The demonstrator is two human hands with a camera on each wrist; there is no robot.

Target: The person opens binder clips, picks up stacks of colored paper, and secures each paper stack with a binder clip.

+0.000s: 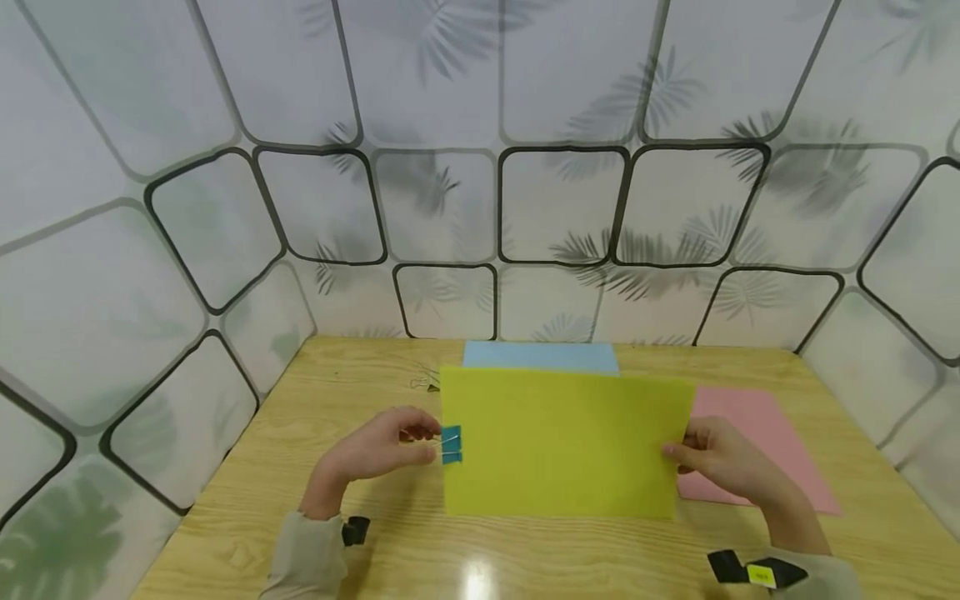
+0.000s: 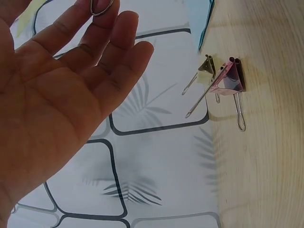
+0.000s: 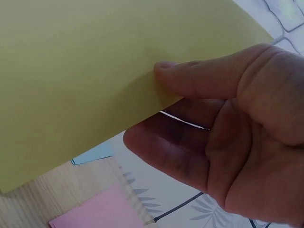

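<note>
A yellow sheet of paper (image 1: 562,442) is held up over the table, facing the head camera. My right hand (image 1: 716,458) pinches its right edge, thumb (image 3: 204,80) in front and fingers behind. On the left edge sits a blue binder clip (image 1: 452,444). My left hand (image 1: 382,446) holds that clip by its wire handles; one wire loop (image 2: 101,7) shows against the fingertips in the left wrist view. The clip's body is out of that view.
Behind the yellow sheet lies blue paper (image 1: 540,357), partly covered. Pink paper (image 1: 757,450) lies to the right. A pink binder clip (image 2: 230,78) and a dark gold one (image 2: 206,71) stand on the wooden table (image 1: 300,433) at the back left. Patterned walls (image 1: 442,208) enclose the table.
</note>
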